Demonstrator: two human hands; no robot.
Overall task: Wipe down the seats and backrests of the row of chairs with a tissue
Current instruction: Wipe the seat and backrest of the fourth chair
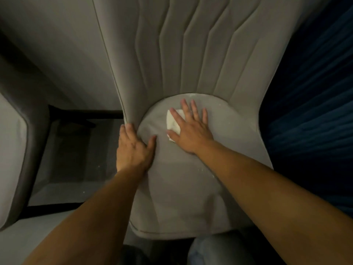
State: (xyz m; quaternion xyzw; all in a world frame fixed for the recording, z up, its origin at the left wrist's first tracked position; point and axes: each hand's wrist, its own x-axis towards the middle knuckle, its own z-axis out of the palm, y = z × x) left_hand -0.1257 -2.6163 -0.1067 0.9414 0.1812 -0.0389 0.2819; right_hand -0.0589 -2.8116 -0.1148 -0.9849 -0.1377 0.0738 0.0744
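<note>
The scene is dimly lit, with soft shadows cast across every surface. A pale grey wall [57,44] is seen at the upper left, met at its foot by a dark skirting strip [84,112]. The floor [76,150] below is covered in grey carpet, speckled with a few small pale flecks, and a dark bar [49,207] is laid across its near edge. At the far left, part of 1 neighbouring upholstered seat [11,159] in light grey with a darker border is shown. The right side is filled by a deep blue, ribbed fabric surface [309,111], largely lost in shadow. No window or lamp is shown.
</note>
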